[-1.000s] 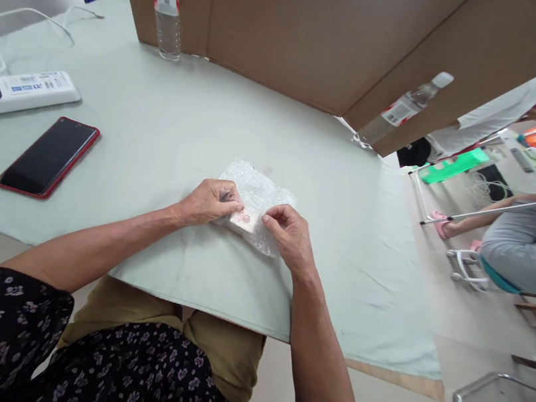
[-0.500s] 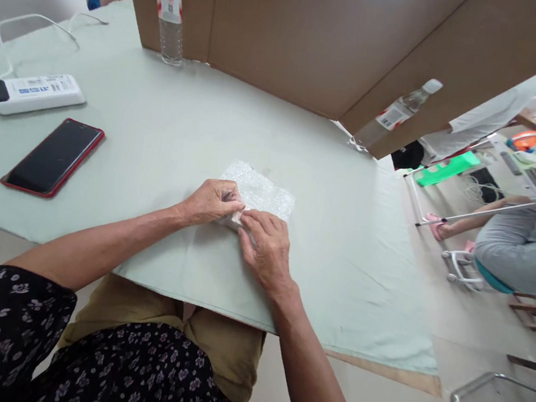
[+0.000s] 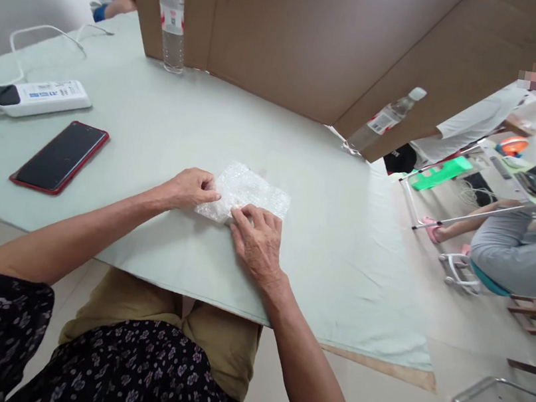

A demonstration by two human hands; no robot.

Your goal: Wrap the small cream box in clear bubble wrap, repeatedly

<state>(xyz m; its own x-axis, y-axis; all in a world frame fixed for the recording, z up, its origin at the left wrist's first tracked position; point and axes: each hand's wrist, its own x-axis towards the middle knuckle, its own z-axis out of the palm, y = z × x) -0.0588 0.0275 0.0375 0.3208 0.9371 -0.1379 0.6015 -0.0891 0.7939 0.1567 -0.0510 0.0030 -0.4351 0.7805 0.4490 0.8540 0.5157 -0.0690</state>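
Observation:
A piece of clear bubble wrap (image 3: pixel 254 191) lies on the pale green tablecloth in front of me. My left hand (image 3: pixel 195 190) is closed on its left edge, thumb and fingers pinched together. On the wrap's lower right part rests my right hand (image 3: pixel 257 236), its fingers bent and slightly apart, the fingertips pressing on the plastic. Whether anything lies under or inside the wrap near my right fingertips cannot be made out.
Left on the table (image 3: pixel 318 269) are a phone (image 3: pixel 60 156) and a white power strip (image 3: pixel 46 97) with cables. Two water bottles (image 3: pixel 172 25) (image 3: pixel 385 121) stand before a cardboard partition (image 3: pixel 292 37). People sit beyond, at the left and right.
My left hand has moved left, away from my right hand, and the wrap's left part now shows spread out between them. My right hand has shifted slightly left.

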